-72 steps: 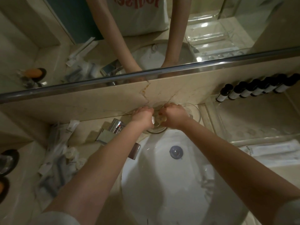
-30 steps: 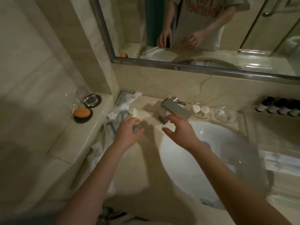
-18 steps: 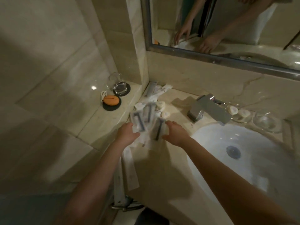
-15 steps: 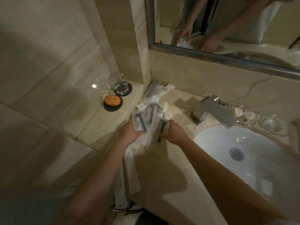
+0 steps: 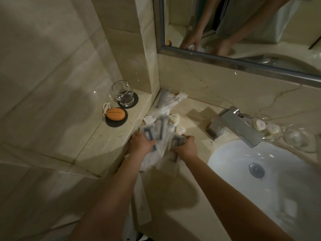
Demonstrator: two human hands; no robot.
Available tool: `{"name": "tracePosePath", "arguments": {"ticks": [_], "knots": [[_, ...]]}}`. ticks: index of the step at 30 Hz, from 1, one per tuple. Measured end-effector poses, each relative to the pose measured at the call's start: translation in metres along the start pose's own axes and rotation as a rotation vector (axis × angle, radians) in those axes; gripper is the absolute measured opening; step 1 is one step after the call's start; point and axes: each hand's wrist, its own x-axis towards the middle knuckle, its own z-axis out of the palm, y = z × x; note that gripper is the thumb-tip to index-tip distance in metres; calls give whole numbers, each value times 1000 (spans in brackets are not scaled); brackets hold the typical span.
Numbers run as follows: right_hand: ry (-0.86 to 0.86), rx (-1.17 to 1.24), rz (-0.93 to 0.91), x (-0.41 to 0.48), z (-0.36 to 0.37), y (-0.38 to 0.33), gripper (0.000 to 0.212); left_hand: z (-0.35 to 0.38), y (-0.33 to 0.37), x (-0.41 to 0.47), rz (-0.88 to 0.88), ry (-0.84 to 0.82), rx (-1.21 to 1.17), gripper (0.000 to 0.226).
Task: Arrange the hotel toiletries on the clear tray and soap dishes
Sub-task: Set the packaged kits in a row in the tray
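The job looks partly done, by my reading. One glass soap dish (image 5: 278, 135), at about 2 o'clock from the middle of the view, already carries two pale round soaps (image 5: 258, 124), while the second soap dish (image 5: 299, 142) just to its right looks bare. The clear tray is out of view, so what it holds cannot be told. The left hand (image 5: 141, 143) and right hand (image 5: 186, 147) are close together near the centre, both curled tight round a loose bundle of flat sachets (image 5: 159, 132) lifted off the heap; the bundle is blurred, so what is in it cannot be read. More packets (image 5: 171, 101) lie in the back corner at 12 o'clock, two wrapped round soaps (image 5: 175, 118) sit just beyond the bundle, and a long packet (image 5: 142, 197) trails off the near edge at 6 o'clock, so most of the sorting is probably left. The surface (image 5: 175, 207) is pale marble with a white basin (image 5: 269, 185) sunk in at 4 o'clock and a square chrome tap (image 5: 238, 127) behind it. A lower ledge (image 5: 107, 143) at 10 o'clock holds a glass tumbler (image 5: 123, 94) and an orange oval object (image 5: 115, 114), each on a dark coaster. A framed mirror (image 5: 243, 28) fills 1 o'clock; the light is dim.
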Motion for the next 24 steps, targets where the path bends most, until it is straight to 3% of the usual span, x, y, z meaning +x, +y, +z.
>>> {"name": "tracePosePath", "arguments": {"ticks": [3,6,11,15,24], "knots": [[-66,126,9,-9,-15,2,65,6,4,1,-14,40,11,87],[-120,123,-40,-17,-29,2,32,10,8,-5,-52,38,-149,83],[-180,118,-107,-28,-40,2,17,2,10,-18,-88,-54,-251,37],[-193,85,-182,-39,-45,0,20,-4,5,-31,-151,-35,-349,37],[-71,207,-353,-86,-101,0,14,-6,28,-99,120,23,-681,22]]}}
